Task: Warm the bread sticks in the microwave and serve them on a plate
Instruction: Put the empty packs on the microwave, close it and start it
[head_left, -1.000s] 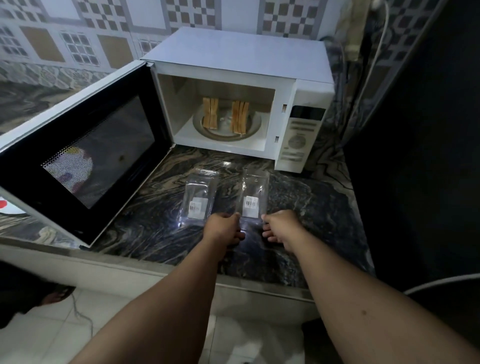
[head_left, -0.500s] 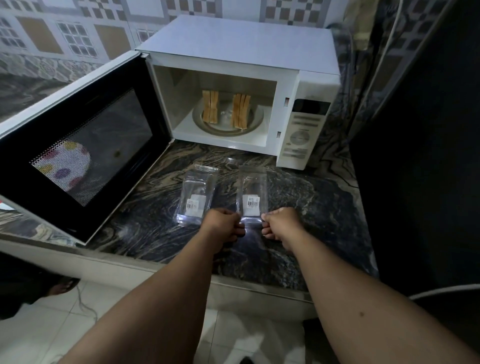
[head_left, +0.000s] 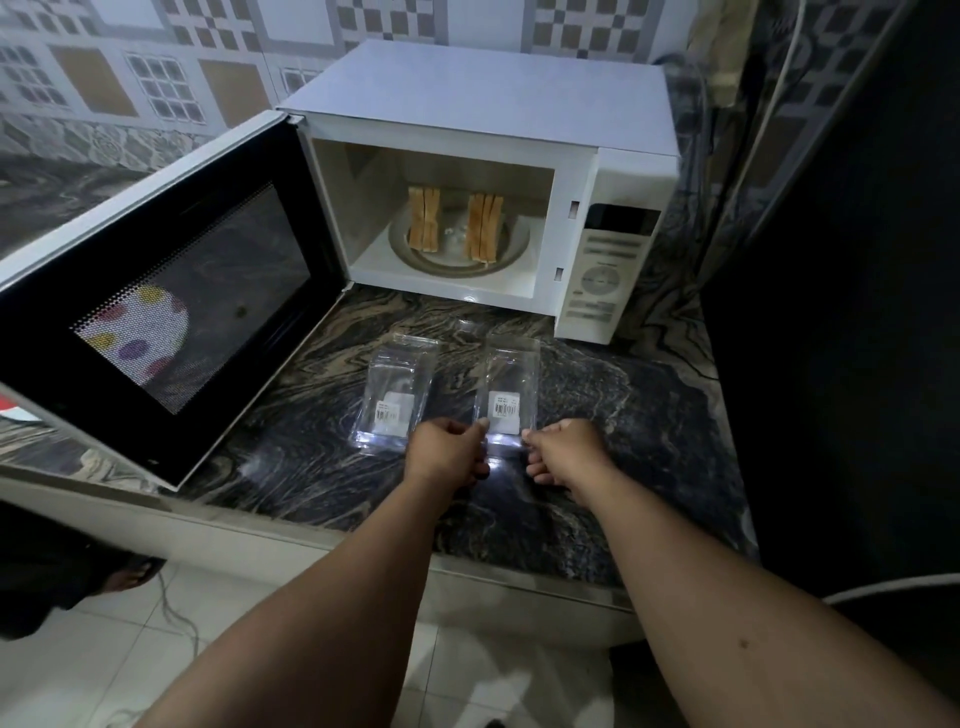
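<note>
The white microwave (head_left: 478, 98) stands at the back of the counter with its door (head_left: 171, 296) swung wide open to the left. Inside, two bundles of bread sticks (head_left: 423, 219) (head_left: 484, 226) lie on the turntable plate (head_left: 511, 254). Two empty clear plastic packets lie on the counter in front. My left hand (head_left: 447, 452) and my right hand (head_left: 563, 449) each pinch a near corner of the right packet (head_left: 506, 387). The left packet (head_left: 397, 395) lies untouched beside my left hand.
The dark marbled counter (head_left: 623, 441) ends in a pale front edge near me. A dark tall surface (head_left: 841, 312) closes off the right side. A white cable (head_left: 883, 590) runs at the lower right. Tiled wall stands behind; a spotted plate shows through the door's mesh (head_left: 140, 332).
The camera has shifted slightly, so the scene sits a bit differently in frame. Both hands stay at the near end of the right packet, pinching its corners.
</note>
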